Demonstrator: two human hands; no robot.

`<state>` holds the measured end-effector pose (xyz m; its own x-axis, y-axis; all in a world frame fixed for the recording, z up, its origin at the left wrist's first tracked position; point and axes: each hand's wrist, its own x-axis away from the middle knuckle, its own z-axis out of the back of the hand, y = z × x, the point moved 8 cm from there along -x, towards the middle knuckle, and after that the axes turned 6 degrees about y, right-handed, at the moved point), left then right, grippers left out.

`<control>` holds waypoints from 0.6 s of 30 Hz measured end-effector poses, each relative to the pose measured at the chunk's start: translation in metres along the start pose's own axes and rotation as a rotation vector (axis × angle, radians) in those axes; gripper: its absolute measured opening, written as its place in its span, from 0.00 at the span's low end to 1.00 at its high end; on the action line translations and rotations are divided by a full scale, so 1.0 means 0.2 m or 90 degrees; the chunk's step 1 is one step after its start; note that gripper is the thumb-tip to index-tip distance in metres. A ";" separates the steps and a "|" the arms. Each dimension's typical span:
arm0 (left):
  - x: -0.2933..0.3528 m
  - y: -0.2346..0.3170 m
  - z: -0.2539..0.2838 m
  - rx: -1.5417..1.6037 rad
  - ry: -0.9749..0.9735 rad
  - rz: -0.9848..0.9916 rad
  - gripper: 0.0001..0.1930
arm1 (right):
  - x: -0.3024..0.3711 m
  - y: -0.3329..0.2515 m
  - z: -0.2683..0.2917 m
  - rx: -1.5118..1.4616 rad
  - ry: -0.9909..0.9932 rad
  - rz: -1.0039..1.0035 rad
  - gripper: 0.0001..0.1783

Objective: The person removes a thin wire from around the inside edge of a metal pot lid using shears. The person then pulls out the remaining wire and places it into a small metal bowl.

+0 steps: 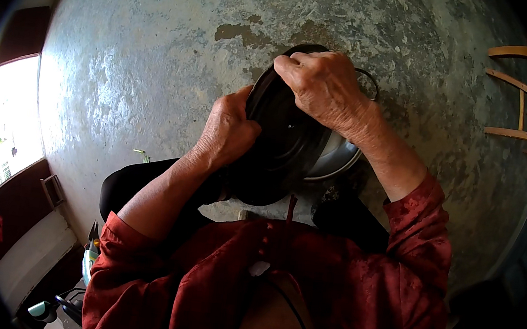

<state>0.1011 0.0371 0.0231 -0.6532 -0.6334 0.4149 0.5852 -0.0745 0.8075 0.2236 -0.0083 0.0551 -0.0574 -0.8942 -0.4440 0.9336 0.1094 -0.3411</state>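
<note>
We hold the dark pan [278, 137] tilted above the floor [158, 80], in front of our body; it overlaps the metal pot [337, 156] in view, and whether the two touch we cannot tell. Left hand [230, 129]: fingers grasping the left rim, thumb on the inner face. Right hand [327, 85]: fingers curled over the far rim. For good control, we judge both grips should stay firm, wrists turning together. The face seems to point toward us; being round, its apparent long axis runs near to far
</note>
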 end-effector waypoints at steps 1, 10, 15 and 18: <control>0.00 -0.01 0.01 -0.001 0.003 0.002 0.21 | 0.00 -0.01 0.00 -0.044 0.014 0.000 0.03; -0.02 -0.02 0.01 -0.037 -0.009 0.011 0.21 | 0.01 0.02 -0.02 -0.086 0.056 0.004 0.05; -0.01 0.02 0.00 -0.015 -0.004 0.017 0.22 | 0.03 0.18 -0.04 -0.083 0.015 -0.080 0.04; -0.02 0.00 0.01 0.020 -0.027 0.040 0.24 | 0.01 0.05 -0.05 -0.108 0.071 0.005 0.04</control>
<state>0.1027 0.0406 0.0220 -0.6356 -0.6030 0.4821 0.6109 -0.0109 0.7916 0.2290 -0.0056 0.0430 -0.0977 -0.8402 -0.5334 0.8618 0.1966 -0.4676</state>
